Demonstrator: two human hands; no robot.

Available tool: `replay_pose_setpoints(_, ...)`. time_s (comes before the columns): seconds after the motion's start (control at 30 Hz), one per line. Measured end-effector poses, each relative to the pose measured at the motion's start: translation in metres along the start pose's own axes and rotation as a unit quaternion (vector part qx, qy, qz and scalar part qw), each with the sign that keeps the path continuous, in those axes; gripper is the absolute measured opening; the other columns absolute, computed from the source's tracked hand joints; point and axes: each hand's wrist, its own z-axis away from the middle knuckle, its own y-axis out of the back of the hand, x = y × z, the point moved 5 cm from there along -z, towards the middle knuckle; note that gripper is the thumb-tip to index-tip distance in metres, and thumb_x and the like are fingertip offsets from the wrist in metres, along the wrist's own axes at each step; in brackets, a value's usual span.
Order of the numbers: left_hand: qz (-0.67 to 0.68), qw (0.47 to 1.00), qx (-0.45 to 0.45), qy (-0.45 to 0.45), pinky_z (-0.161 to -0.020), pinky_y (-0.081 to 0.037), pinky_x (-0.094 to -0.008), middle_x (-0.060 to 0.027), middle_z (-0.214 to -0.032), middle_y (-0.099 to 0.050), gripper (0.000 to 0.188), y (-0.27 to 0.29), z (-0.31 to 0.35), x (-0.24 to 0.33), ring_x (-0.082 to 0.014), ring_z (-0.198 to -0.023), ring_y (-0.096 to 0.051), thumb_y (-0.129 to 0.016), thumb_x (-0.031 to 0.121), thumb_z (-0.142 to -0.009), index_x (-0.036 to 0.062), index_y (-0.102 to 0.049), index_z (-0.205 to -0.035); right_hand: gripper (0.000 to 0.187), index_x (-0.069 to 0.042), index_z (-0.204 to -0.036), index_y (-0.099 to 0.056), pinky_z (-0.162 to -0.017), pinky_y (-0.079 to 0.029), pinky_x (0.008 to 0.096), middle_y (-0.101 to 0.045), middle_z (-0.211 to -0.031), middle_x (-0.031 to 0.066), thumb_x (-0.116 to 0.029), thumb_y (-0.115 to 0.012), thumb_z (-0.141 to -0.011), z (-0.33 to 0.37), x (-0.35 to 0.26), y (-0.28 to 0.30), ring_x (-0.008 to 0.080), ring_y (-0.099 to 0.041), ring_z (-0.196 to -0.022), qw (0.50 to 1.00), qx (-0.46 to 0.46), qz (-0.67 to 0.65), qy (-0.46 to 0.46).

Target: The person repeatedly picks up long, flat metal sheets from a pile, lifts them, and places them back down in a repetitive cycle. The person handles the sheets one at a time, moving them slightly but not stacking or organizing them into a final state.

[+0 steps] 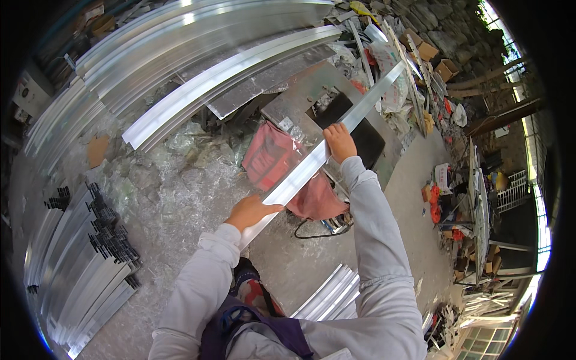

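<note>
A long, flat silvery metal profile runs slantwise across the view, from beside my body up to the far right. Near its close end, my left hand is closed on it with the thumb laid over the top face. Farther along, my right hand grips the edge, fingers bent over it. Beneath the profile stands a metal work table with a dark rectangular opening. A red cloth hangs down the table's near side. The profile's far end reaches past the table's far edge.
Long metal profiles lie stacked at the far left. Bundles of cut profiles rest on the floor at left, and several more lie by my body. Crumpled clear plastic film covers the floor. Cardboard boxes and scrap line the right.
</note>
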Motion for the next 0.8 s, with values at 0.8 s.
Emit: replay_pose_setpoints(0.8, 0.148, 0.94, -0.005, 0.309, -0.063, -0.042, -0.0307, 0.0004, -0.079, -0.053, 0.062, -0.048, 0.557, -0.531, -0.0127, -0.073, -0.048, -0.092, 0.043, -0.053, 0.0077, -0.056, -0.089, 0.028, -0.008, -0.1, -0.06, -0.085, -0.039, 0.0423, -0.058, -0.092, 0.0093, -0.022, -0.06, -0.076, 0.163, -0.671, 0.15, 0.0269, -0.056, -0.094, 0.887, -0.05, -0.378, 0.262)
